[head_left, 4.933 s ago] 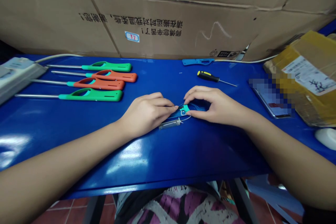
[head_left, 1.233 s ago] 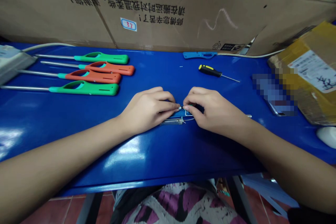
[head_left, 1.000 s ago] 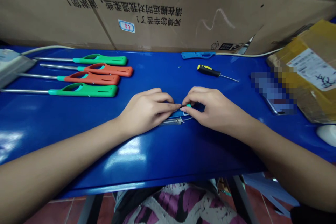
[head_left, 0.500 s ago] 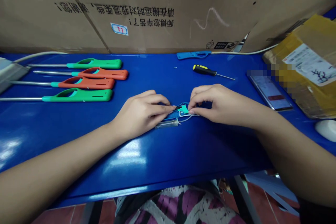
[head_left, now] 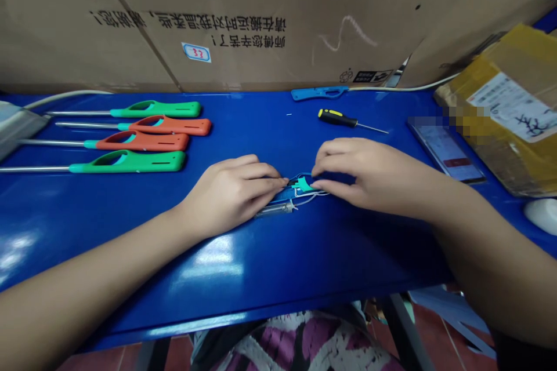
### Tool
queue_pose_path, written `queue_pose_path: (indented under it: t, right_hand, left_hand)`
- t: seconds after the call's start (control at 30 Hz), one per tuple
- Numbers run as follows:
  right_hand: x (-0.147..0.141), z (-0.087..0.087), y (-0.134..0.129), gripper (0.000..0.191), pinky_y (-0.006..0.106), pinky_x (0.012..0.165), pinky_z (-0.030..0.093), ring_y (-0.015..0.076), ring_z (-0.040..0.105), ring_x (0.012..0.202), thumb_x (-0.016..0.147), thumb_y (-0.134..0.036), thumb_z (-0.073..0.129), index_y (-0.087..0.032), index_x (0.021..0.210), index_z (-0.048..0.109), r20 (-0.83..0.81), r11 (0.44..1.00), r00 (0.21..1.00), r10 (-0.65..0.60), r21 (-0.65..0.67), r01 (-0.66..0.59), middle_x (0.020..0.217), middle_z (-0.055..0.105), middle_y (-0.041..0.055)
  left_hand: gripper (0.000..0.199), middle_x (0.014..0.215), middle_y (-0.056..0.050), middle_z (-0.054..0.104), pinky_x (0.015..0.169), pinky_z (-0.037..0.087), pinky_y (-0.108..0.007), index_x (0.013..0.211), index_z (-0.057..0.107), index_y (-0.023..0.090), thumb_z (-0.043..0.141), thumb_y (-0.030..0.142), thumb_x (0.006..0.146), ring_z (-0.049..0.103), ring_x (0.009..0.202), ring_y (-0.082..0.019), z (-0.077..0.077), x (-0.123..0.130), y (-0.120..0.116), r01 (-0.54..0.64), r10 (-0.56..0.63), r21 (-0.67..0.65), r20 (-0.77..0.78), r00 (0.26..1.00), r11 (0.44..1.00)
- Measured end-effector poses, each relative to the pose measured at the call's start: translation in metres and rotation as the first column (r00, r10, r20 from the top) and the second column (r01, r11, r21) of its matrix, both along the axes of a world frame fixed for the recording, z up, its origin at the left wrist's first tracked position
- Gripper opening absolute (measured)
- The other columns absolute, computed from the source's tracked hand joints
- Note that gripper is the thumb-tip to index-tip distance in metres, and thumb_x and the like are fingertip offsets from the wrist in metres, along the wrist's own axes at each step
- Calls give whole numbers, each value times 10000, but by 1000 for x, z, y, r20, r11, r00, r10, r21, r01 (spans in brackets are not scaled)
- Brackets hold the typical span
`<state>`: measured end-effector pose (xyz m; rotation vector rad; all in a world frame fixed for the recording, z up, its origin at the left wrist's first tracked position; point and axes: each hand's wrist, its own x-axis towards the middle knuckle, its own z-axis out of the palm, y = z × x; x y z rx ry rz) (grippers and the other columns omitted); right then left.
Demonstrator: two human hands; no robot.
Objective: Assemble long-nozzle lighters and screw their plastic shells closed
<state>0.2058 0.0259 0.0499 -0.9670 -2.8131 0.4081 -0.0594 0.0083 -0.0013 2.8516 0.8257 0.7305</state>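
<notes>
A blue lighter half (head_left: 282,193) lies on the blue table, with thin wires and a small turquoise piece (head_left: 304,185) at its right part. My left hand (head_left: 243,188) is closed on the blue half, fingertips at a small black part beside the turquoise piece. My right hand (head_left: 348,171) is just right of the turquoise piece, thumb and index finger apart, with nothing visible between them. A clear tube-like part (head_left: 275,209) lies in front of the blue half, partly behind my left hand.
Four long lighters, green (head_left: 134,161) and orange (head_left: 150,141) among them, lie at left. Behind are a blue handle piece (head_left: 319,93), a screwdriver (head_left: 337,118) and a large carton (head_left: 243,64). At right are a phone (head_left: 448,151), a taped box (head_left: 513,104) and a white object (head_left: 542,214).
The thumb and index finger of my right hand have parted and come off the turquoise piece. My left hand has barely moved. The view has shifted slightly.
</notes>
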Motion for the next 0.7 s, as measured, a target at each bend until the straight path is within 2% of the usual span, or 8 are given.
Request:
queue_pose_path:
  t: [0.13,0.23,0.33,0.43,0.6,0.7]
  right_hand:
    - [-1,0,3,136,335,806,464,206,639,891,933,-308,638,-192,952,706,-116,989,983,-142,-47,138,978,695,67]
    - [-8,-10,3,122,318,766,463,183,619,844,910,-312,661,-194,905,695,-177,962,957,-231,-186,198,933,686,52]
    - [-15,-23,4,122,303,742,454,163,596,808,882,-309,689,-187,890,686,-207,934,940,-270,-293,203,889,664,36]
    - [-17,-30,6,139,288,713,443,144,568,763,855,-314,715,-179,865,684,-226,913,925,-305,-348,215,845,646,20]
    - [-19,-30,6,148,276,678,434,133,535,721,820,-320,737,-179,845,696,-228,873,899,-375,-415,258,808,642,9]
    - [-18,-30,7,182,276,669,432,135,532,731,808,-334,746,-183,899,698,-239,865,891,-386,-430,259,848,655,12]
  left_hand:
    - [246,1073,-78,768,789,563,-317,1171,731,180,576,238,989,681,885,-188,3,0,-2,-17,18,-31,19,1000,999]
    - [294,1092,-88,759,785,561,-334,1236,709,186,575,265,987,667,881,-198,5,0,-4,-12,12,-35,-8,1000,999]
    - [282,1100,-81,755,778,555,-333,1217,724,209,573,276,988,662,874,-194,6,1,-4,-2,1,-29,-48,999,1000]
    - [276,1113,-86,748,772,552,-336,1200,732,200,558,262,995,660,880,-197,7,1,-5,3,-5,-26,-87,996,1000]
    - [270,1097,-89,749,766,550,-331,1190,733,183,555,248,999,658,874,-199,8,2,-5,7,-9,-26,-95,995,1000]
    - [264,1105,-81,747,778,550,-333,1196,730,184,567,239,995,655,881,-198,5,2,-5,8,-12,-49,-69,998,999]
